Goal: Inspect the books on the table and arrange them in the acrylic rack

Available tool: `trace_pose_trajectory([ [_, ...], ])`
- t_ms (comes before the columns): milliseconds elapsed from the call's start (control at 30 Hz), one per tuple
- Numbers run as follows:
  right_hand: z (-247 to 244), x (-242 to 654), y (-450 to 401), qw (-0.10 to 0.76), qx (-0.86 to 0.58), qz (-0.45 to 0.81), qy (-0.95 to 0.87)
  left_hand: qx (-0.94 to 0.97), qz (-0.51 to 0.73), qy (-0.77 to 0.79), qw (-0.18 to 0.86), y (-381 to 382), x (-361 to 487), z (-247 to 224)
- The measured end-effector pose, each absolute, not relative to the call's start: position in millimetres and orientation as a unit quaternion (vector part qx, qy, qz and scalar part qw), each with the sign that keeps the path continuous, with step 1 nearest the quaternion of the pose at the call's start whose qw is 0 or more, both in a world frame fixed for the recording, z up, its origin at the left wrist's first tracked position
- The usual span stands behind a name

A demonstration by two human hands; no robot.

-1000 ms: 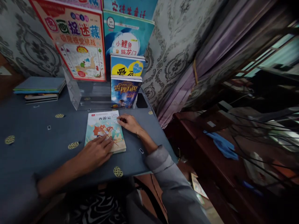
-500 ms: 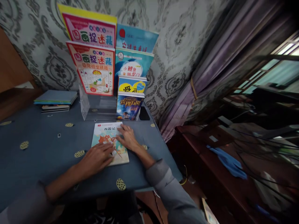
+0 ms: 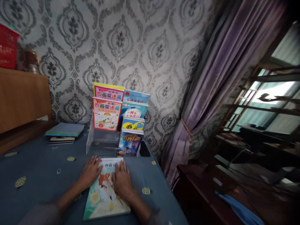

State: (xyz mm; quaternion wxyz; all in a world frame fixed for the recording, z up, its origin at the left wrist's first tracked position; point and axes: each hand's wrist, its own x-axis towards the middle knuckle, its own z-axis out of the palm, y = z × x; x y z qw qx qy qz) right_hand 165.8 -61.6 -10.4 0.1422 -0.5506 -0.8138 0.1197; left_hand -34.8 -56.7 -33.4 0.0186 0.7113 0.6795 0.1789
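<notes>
A closed picture-covered book (image 3: pixel 98 200) lies flat on the blue tablecloth (image 3: pixel 42 184), its cover showing a figure with a red cape on pale green. My left hand (image 3: pixel 90 172) rests at its upper left edge, fingertips on the cover's corner area. Flat across the right half of the cover is my right hand (image 3: pixel 123 181), fingers stretched toward the title and hiding part of it. Neither hand grips the book. Just beyond it stands a clear acrylic stand (image 3: pixel 103 142) with several upright books, among them a red-bordered one (image 3: pixel 106 114) and a dark blue one (image 3: pixel 130 143).
A stack of books (image 3: pixel 64 129) lies at the back left, below a wooden cabinet (image 3: pixel 25 97). A black phone (image 3: pixel 144 149) is right of the stand. Past the table's right edge are a purple curtain (image 3: pixel 199 93) and a dark red desk (image 3: pixel 194 184) with a blue cloth (image 3: pixel 239 206).
The view has tilted upward, so the stand sits lower. My left hand has moved from the middle of the cover to its upper left edge. My right hand now lies flatter on the cover.
</notes>
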Motion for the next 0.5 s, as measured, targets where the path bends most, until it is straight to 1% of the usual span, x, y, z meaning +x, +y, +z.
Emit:
trace_pose_trajectory([
  [200, -17, 167, -79, 0.163, -0.568, 0.118, -0.798, 0.702, 0.179, 0.69, 0.014, -68, -28, -57],
  [300, -21, 169, -91, 0.194, -0.559, 0.114, -0.798, 0.706, 0.231, 0.669, 0.039, -78, -28, -65],
  [400, -24, 170, -106, 0.224, -0.553, 0.106, -0.795, 0.691, 0.31, 0.647, 0.092, -91, -28, -65],
  [500, -23, 169, -122, 0.221, -0.559, 0.103, -0.792, 0.648, 0.395, 0.623, 0.191, -103, -26, -57],
])
